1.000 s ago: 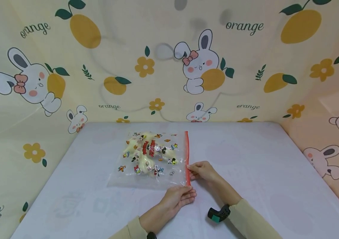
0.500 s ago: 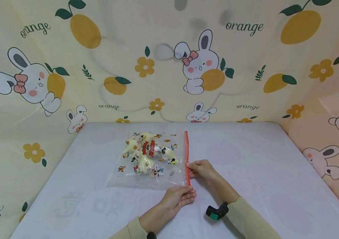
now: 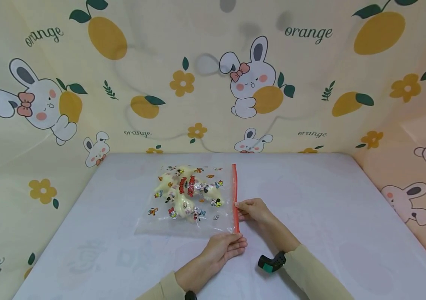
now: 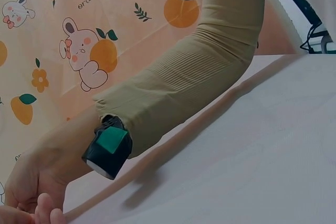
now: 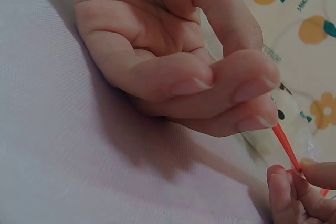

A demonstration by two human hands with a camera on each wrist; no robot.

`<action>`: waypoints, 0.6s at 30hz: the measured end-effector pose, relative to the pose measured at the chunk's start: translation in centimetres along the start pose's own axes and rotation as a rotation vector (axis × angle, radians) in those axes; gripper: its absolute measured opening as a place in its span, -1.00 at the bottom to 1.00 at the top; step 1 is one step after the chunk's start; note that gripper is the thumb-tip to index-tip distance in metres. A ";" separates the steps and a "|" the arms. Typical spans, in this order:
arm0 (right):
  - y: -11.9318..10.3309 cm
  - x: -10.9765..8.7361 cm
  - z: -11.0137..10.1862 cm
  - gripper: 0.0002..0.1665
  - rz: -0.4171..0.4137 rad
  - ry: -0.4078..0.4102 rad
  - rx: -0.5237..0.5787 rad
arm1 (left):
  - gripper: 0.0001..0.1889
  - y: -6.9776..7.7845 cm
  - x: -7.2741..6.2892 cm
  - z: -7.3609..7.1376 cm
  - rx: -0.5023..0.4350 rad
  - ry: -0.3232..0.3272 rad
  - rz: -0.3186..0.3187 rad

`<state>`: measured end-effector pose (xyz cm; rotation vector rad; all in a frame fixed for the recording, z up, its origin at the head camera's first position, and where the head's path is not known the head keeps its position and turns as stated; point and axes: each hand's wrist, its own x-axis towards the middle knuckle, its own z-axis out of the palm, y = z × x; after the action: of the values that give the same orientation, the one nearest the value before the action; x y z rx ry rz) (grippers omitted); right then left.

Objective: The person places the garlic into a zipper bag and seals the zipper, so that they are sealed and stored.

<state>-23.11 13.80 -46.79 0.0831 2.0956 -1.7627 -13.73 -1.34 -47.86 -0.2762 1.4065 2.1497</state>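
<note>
A clear zip bag [image 3: 194,227] with colourful cartoon prints and a red zip strip [image 3: 235,183] lies flat on the table. Inside it shows a pale yellow, lumpy thing [image 3: 183,206], its kind blurred by the plastic and prints. My left hand [image 3: 222,250] pinches the strip's near corner between thumb and forefinger. A little farther up the strip, my right hand [image 3: 256,210] pinches it too, thumb and index at the red edge. In the right wrist view the right hand [image 5: 178,72] fills the top, its other fingers curled, with the left hand [image 5: 294,195] gripping the strip's end below.
The white-covered table [image 3: 329,233] extends around the bag on every side. Behind it hangs a cloth backdrop [image 3: 205,104] printed with rabbits and oranges. A black wrist camera with a green patch [image 3: 271,263] sits at the right wrist, low over the table.
My right hand has slid slightly along the red strip, away from the left hand toward the table's back. The left hand and the bag have stayed in place.
</note>
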 end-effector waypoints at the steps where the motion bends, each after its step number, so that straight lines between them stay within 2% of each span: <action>1: 0.0 0.0 0.0 -0.57 -0.001 0.000 0.000 | -0.72 0.0 0.0 0.0 0.001 0.000 0.001; 11: 0.0 0.5 0.1 -0.56 0.003 0.015 0.027 | -0.72 0.1 0.0 0.0 0.006 0.000 -0.003; 18: 0.1 0.9 0.3 -0.56 0.024 0.044 0.028 | -0.70 -0.1 0.0 0.0 0.007 -0.011 0.020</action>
<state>-23.82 13.37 -47.27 0.1561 2.0913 -1.7920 -13.64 -1.29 -47.91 -0.2487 1.4161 2.1594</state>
